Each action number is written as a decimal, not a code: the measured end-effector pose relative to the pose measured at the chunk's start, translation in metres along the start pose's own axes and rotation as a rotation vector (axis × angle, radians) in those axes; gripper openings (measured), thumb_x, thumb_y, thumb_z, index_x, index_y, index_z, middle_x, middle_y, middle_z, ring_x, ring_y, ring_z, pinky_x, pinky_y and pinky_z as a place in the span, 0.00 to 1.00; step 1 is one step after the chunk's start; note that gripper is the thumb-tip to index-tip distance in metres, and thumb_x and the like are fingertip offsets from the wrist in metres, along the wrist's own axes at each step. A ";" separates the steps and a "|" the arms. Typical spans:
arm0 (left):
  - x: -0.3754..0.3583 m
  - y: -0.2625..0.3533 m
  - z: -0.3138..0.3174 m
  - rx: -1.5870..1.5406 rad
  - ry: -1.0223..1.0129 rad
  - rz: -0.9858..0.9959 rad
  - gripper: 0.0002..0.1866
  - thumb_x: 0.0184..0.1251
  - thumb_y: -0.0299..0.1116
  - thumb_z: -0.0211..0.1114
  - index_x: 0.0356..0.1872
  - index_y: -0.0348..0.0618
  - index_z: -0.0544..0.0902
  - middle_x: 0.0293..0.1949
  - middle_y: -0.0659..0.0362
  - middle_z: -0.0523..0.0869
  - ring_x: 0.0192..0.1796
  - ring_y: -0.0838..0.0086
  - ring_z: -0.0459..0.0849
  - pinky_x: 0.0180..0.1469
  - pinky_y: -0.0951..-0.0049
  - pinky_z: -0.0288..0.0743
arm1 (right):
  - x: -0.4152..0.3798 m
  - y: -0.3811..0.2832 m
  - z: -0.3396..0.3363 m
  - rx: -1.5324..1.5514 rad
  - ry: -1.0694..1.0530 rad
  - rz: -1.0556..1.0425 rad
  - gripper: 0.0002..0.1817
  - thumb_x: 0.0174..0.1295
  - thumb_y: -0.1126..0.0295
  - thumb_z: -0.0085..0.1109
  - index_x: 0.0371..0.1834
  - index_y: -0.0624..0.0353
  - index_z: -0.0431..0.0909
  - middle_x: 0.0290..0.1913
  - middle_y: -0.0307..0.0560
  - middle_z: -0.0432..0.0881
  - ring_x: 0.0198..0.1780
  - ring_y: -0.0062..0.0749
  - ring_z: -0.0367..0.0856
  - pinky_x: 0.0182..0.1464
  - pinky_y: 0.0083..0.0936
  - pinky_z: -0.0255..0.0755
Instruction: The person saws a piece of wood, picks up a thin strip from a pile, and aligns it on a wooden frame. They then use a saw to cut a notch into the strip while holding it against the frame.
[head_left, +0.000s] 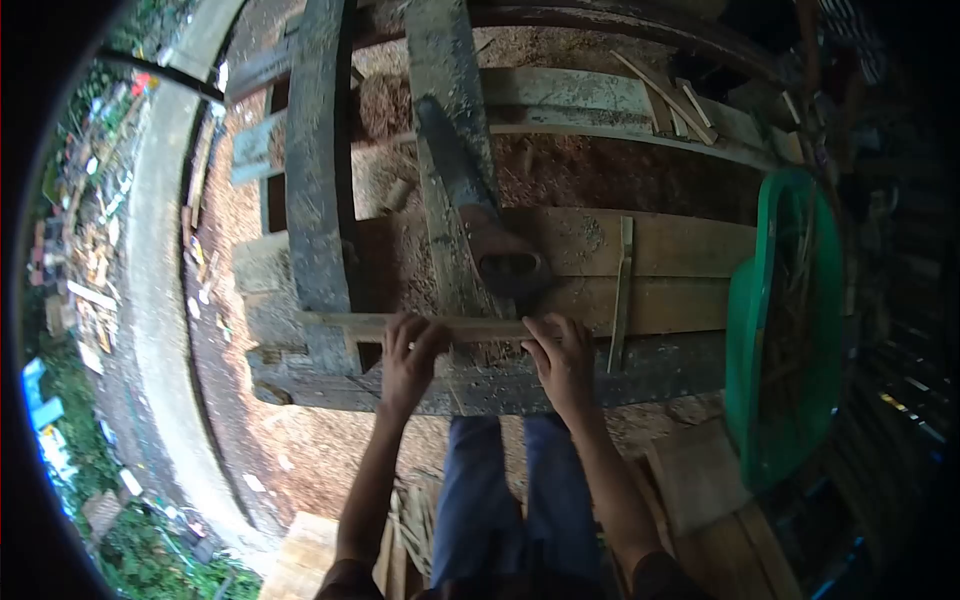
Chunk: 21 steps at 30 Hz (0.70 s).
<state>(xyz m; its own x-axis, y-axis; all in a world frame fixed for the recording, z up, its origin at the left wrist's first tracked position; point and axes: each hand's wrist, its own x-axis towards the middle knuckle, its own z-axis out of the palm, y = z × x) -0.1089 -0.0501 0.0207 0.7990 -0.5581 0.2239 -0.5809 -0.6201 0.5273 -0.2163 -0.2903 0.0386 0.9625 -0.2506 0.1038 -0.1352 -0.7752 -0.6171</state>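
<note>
A thin wooden strip (470, 326) lies crosswise in front of me, over the near planks of the bench. My left hand (408, 355) has its fingers closed on the strip near its middle. At the strip's right end, my right hand (562, 355) pinches it between thumb and fingers. Just beyond the strip, a handsaw (485, 235) rests diagonally on a worn plank (445, 60), its handle toward me. Another narrow stick (622, 290) lies lengthwise on the boards to the right of my right hand.
A green tub (765, 330) holding sticks stands at the right. A thick dark beam (318, 160) crosses the bench at the left. Wood offcuts (665, 100) lie on the far boards. Gaps between boards show sawdust-covered ground (330, 440).
</note>
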 end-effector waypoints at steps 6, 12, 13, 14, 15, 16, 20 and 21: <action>0.016 -0.024 -0.011 -0.077 0.004 0.036 0.17 0.56 0.29 0.74 0.48 0.49 0.87 0.50 0.55 0.82 0.64 0.53 0.80 0.70 0.47 0.71 | -0.016 -0.006 0.028 0.068 0.112 0.296 0.21 0.66 0.74 0.73 0.62 0.61 0.83 0.50 0.49 0.85 0.48 0.43 0.85 0.52 0.40 0.79; 0.015 -0.028 -0.004 -0.126 -0.038 0.056 0.17 0.55 0.31 0.75 0.49 0.50 0.87 0.49 0.57 0.83 0.62 0.57 0.82 0.71 0.47 0.70 | -0.032 -0.004 0.048 0.262 0.165 0.495 0.23 0.68 0.73 0.73 0.65 0.64 0.83 0.47 0.47 0.89 0.45 0.29 0.86 0.48 0.32 0.79; 0.017 -0.027 -0.003 -0.139 -0.066 0.045 0.17 0.55 0.31 0.75 0.49 0.51 0.87 0.48 0.58 0.84 0.62 0.58 0.82 0.70 0.48 0.70 | -0.032 -0.003 0.052 0.288 0.221 0.447 0.23 0.68 0.73 0.74 0.65 0.65 0.83 0.45 0.46 0.89 0.43 0.29 0.86 0.47 0.32 0.79; 0.019 -0.026 -0.003 -0.129 -0.071 0.038 0.18 0.56 0.31 0.75 0.50 0.50 0.86 0.50 0.59 0.85 0.62 0.61 0.83 0.70 0.50 0.69 | -0.031 -0.002 0.055 0.290 0.224 0.450 0.23 0.68 0.73 0.74 0.65 0.65 0.83 0.45 0.46 0.89 0.43 0.29 0.86 0.47 0.32 0.79; 0.020 -0.027 -0.003 -0.129 -0.076 0.043 0.18 0.56 0.31 0.75 0.50 0.50 0.86 0.50 0.59 0.85 0.62 0.61 0.83 0.70 0.50 0.69 | -0.026 -0.006 0.054 0.307 0.213 0.449 0.23 0.68 0.72 0.74 0.65 0.65 0.83 0.44 0.46 0.90 0.42 0.28 0.86 0.46 0.31 0.79; 0.022 -0.026 -0.002 -0.121 -0.088 0.049 0.19 0.56 0.30 0.75 0.51 0.49 0.85 0.51 0.58 0.86 0.62 0.62 0.83 0.71 0.50 0.68 | -0.023 -0.009 0.053 0.321 0.202 0.453 0.23 0.68 0.72 0.75 0.65 0.66 0.83 0.43 0.45 0.90 0.41 0.27 0.86 0.45 0.30 0.79; 0.020 -0.027 0.004 -0.117 -0.087 0.047 0.21 0.58 0.29 0.74 0.55 0.46 0.84 0.54 0.58 0.88 0.61 0.64 0.84 0.72 0.51 0.67 | -0.016 -0.010 0.052 0.482 0.237 0.621 0.22 0.66 0.72 0.76 0.63 0.66 0.85 0.40 0.44 0.90 0.40 0.26 0.86 0.44 0.28 0.78; 0.022 -0.025 0.002 -0.110 -0.090 0.054 0.21 0.58 0.29 0.74 0.55 0.46 0.84 0.54 0.58 0.88 0.61 0.64 0.84 0.72 0.51 0.67 | -0.015 -0.007 0.053 0.483 0.253 0.619 0.21 0.66 0.72 0.76 0.61 0.66 0.86 0.39 0.43 0.90 0.39 0.25 0.86 0.44 0.27 0.78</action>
<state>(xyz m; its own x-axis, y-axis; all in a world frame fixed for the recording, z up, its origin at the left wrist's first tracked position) -0.0769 -0.0480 0.0102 0.7468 -0.6395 0.1824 -0.5982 -0.5263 0.6042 -0.2172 -0.2503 0.0000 0.6572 -0.7183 -0.2283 -0.4524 -0.1336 -0.8818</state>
